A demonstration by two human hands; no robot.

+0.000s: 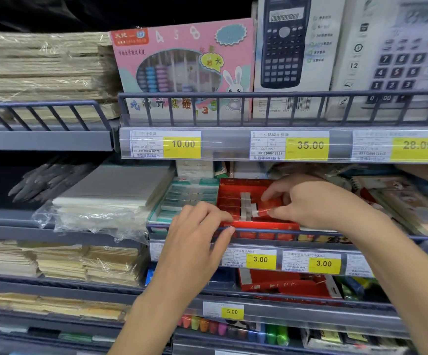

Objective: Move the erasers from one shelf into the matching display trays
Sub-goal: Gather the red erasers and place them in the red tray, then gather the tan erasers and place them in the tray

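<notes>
Nearest the viewer, two bare forearms are reaching into a grey metal shop shelving unit (54,139) with railed front edges. The left hand (197,237) is resting with loosely curled fingers over the front rail of the middle shelf (361,237), against the front wall of a red cardboard display tray (236,193); whether it is gripping anything cannot be told. The right hand (307,203) is hovering over that tray's right half, pinching a small red-wrapped eraser (266,210) between thumb and fingertips. Upright white erasers (246,203) are standing in a row along the tray's middle. Just left, a teal tray of boxed erasers (189,198) is sitting. Yellow price labels (307,147) are lining the shelf edges. On the upper shelf, a pink abacus box (182,60) and a calculator pack (287,42) are standing behind the rail.
</notes>
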